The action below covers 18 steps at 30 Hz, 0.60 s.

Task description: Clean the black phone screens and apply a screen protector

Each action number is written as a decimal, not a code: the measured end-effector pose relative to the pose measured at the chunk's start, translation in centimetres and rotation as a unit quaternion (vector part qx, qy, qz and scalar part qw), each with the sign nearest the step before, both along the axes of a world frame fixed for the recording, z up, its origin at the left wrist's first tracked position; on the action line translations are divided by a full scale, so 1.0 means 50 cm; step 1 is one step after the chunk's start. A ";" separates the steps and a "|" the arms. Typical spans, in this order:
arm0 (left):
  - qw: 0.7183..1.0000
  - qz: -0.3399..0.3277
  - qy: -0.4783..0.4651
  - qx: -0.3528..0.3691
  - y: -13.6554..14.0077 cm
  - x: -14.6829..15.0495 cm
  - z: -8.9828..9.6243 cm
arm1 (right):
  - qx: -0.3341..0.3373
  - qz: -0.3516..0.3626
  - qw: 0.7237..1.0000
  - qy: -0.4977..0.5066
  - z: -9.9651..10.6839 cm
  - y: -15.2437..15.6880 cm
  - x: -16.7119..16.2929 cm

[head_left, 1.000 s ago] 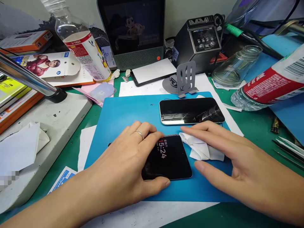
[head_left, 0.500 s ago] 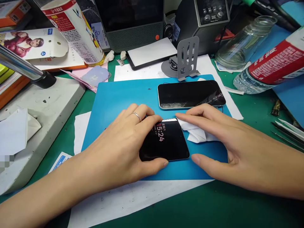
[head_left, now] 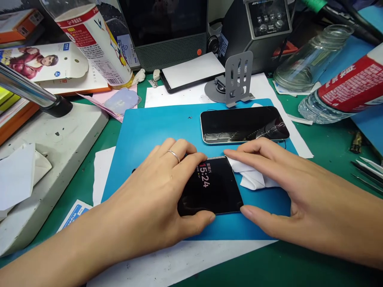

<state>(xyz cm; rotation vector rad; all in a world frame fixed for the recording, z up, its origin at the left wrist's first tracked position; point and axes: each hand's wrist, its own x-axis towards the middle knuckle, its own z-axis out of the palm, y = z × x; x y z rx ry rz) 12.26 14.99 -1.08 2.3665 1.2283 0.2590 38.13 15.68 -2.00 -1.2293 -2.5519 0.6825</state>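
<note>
A black smartphone (head_left: 217, 191) lies on the blue mat (head_left: 155, 123), its lit screen reading 15:24 sideways. My left hand (head_left: 158, 187), with a ring on one finger, spans the phone from above, fingers on the far edge and thumb along the near edge. At the phone's right end, my right hand (head_left: 284, 191) has its index fingertip at the far corner and its thumb at the near corner. Below the right fingers rests a crumpled white wipe (head_left: 254, 177). Just beyond is a second phone (head_left: 239, 124), its dark screen cracked at the right.
A grey metal stand (head_left: 237, 77) and a white-topped black panel (head_left: 193, 71) stand behind the mat. At right are a glass jar (head_left: 311, 59), a labelled bottle (head_left: 350, 87) and several thin tools (head_left: 368, 171). A white lamp base (head_left: 60, 155) occupies the left.
The right thumb has come in against the phone's near corner. The whole view has shifted slightly, with everything a little lower. My left hand keeps its hold.
</note>
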 end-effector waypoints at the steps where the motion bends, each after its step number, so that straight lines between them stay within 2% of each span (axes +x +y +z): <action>1: 1.000 -0.002 -0.003 -0.003 0.000 0.000 0.001 | 0.003 0.001 1.000 -0.002 -0.001 0.000 0.001; 8: 1.000 -0.002 -0.021 -0.023 0.001 -0.001 0.004 | -0.008 -0.037 0.999 0.025 -0.006 -0.007 0.007; 14: 0.999 0.010 -0.025 -0.029 0.008 0.003 0.001 | 0.000 -0.032 0.999 0.003 -0.006 -0.009 0.007; 18: 0.999 0.007 -0.019 -0.036 0.007 0.003 0.004 | 0.028 -0.050 0.998 0.023 -0.021 -0.002 0.010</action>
